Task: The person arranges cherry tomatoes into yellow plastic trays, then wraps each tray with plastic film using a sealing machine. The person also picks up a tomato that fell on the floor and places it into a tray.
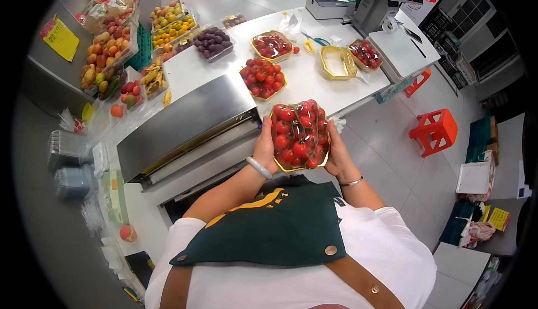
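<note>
Between my two hands, in front of my chest, is a gold-rimmed tray of cherry tomatoes on the vine (300, 134), with glossy clear film over it. My left hand (265, 147) grips its left side and my right hand (337, 151) its right side. Just beyond, on the white counter, stands a gold-rimmed tray heaped with cherry tomatoes (264, 78). Behind that is a film-covered tray of smaller red fruit (272, 45). Farther right are an empty gold-rimmed tray (336, 63) and another tray of red fruit (365, 54). A stainless-steel wrapping machine (193, 120) lies left of my hands.
Scissors (316, 40) and a yellow tape ring (309, 46) lie at the counter's back. A box of plums (213, 43) and other fruit stand at the left. A weighing scale (401, 52) is at the right end, with a red plastic stool (435, 132) on the floor.
</note>
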`<act>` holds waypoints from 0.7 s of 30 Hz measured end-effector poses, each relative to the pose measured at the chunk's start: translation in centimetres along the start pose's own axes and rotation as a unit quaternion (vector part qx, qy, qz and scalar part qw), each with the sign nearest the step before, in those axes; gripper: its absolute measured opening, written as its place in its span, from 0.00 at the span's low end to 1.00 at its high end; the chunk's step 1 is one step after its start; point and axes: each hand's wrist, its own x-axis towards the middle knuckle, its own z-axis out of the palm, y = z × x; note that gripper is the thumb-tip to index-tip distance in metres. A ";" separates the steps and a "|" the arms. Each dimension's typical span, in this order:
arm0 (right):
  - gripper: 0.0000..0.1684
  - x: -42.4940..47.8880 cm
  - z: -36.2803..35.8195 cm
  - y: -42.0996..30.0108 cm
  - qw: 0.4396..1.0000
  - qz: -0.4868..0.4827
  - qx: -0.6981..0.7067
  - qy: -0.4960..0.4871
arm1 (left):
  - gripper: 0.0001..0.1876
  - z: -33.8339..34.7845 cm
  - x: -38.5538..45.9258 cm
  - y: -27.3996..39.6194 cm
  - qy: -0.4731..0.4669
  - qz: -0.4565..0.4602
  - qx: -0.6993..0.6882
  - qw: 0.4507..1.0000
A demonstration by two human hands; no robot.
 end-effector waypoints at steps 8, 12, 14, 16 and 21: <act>0.32 12.4 -13.2 -5.1 0.997 0.005 -0.045 0.065 | 0.29 0.3 11.6 -2.7 0.152 -0.112 0.165 0.968; 0.32 16.0 -16.3 -6.4 0.982 0.018 -0.165 0.096 | 0.25 -1.3 14.1 -4.1 0.179 -0.139 0.240 0.944; 0.27 17.0 -16.9 -6.9 0.945 -0.019 -0.303 0.124 | 0.27 -1.9 14.9 -4.5 0.202 -0.139 0.267 0.932; 0.25 18.3 -18.3 -8.9 0.929 0.008 -0.328 0.171 | 0.29 -1.9 14.8 -4.8 0.217 -0.111 0.290 0.925; 0.21 21.1 -19.8 -11.9 0.942 0.077 -0.178 0.274 | 0.32 -1.8 15.1 -5.1 0.243 -0.064 0.314 0.916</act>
